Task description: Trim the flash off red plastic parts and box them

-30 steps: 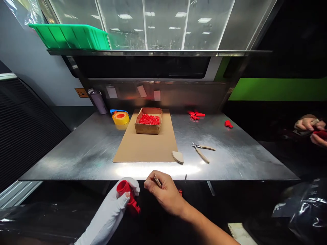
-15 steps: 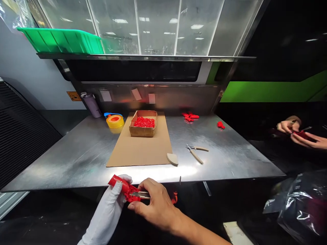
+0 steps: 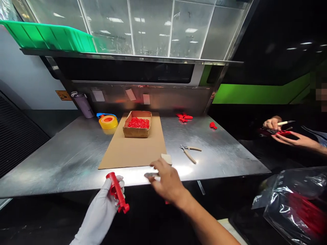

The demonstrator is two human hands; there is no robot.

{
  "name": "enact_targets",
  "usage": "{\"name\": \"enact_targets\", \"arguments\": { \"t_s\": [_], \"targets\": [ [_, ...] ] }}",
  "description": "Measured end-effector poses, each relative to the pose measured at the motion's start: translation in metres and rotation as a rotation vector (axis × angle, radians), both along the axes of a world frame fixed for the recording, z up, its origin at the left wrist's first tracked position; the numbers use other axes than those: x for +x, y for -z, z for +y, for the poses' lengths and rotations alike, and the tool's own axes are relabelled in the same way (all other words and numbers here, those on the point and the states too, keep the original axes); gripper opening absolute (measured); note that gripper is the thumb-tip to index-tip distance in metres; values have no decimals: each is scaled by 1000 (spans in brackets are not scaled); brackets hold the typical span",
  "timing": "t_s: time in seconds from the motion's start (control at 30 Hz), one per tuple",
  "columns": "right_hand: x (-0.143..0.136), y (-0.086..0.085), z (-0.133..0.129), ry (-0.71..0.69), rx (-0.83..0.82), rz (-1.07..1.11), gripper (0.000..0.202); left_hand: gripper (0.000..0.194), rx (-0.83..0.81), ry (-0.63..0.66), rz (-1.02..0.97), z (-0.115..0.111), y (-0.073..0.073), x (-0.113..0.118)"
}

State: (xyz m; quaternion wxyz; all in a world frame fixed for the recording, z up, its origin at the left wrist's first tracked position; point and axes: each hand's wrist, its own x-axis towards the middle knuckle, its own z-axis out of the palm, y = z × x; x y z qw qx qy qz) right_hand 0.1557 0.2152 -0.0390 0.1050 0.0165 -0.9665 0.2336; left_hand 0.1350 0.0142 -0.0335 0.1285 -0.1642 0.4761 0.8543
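Note:
My left hand (image 3: 104, 200), in a white glove, is closed around a red plastic tubular part (image 3: 117, 192), which tilts with its round open end up and its narrow hooked end down. Bare and partly blurred, my right hand (image 3: 167, 180) is over the table's front edge, apart from the red part. A short grey, blade-like metal tool (image 3: 152, 175) sticks out between its thumb and fingers; its exact kind is unclear. Just behind those fingers lies a pale wedge-shaped piece (image 3: 166, 159), partly hidden, at the corner of a cardboard sheet (image 3: 133, 154).
On the metal table (image 3: 76, 160) are a cardboard box (image 3: 136, 132) of small red pieces, nippers (image 3: 189, 153), yellow tape (image 3: 108, 122), a purple bottle (image 3: 83, 105) and red parts (image 3: 184, 117). At right, a co-worker's hands (image 3: 293, 139) hold a red part above a plastic bag (image 3: 288, 200).
My right hand has drawn the grey tool out of the red part and moved up toward the table. My left hand has turned the part more upright. The view has shifted slightly right.

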Motion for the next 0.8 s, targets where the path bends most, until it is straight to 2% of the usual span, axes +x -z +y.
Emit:
{"name": "enact_targets", "arguments": {
  "t_s": [0.07, 0.13, 0.2, 0.3, 0.37, 0.5, 0.6, 0.7, 0.8],
  "targets": [
    [-16, -1, 26, 167, 72, -48, 25, 19, 72, 98, -21, -1, -2, 1],
    [-31, 4, 46, 247, 96, -85, 10, 28, 180, 207, -13, -3, -1, 2],
    [-41, 10, 57, 269, 95, -103, 10, 35, 297, 267, 18, -5, 1, 4],
    [-43, 15, 56, 247, 43, -80, 11, 41, 396, 284, 58, -7, 6, 6],
    [-35, 12, 43, 166, -25, -52, 13, 43, 410, 310, 62, -6, 9, 8],
    [-12, -3, -3, -159, -183, 16, 24, 42, 356, 358, 55, 0, 18, 9],
    [3, -11, -37, -363, -330, 123, 16, 42, 228, 294, 28, 5, 23, 7],
    [15, -9, -60, -479, -431, 243, 9, 32, 132, 202, 46, 4, 21, 7],
    [23, -2, -72, -551, -376, 295, 6, 32, 76, 190, 48, 1, 16, 8]
  ]
}}
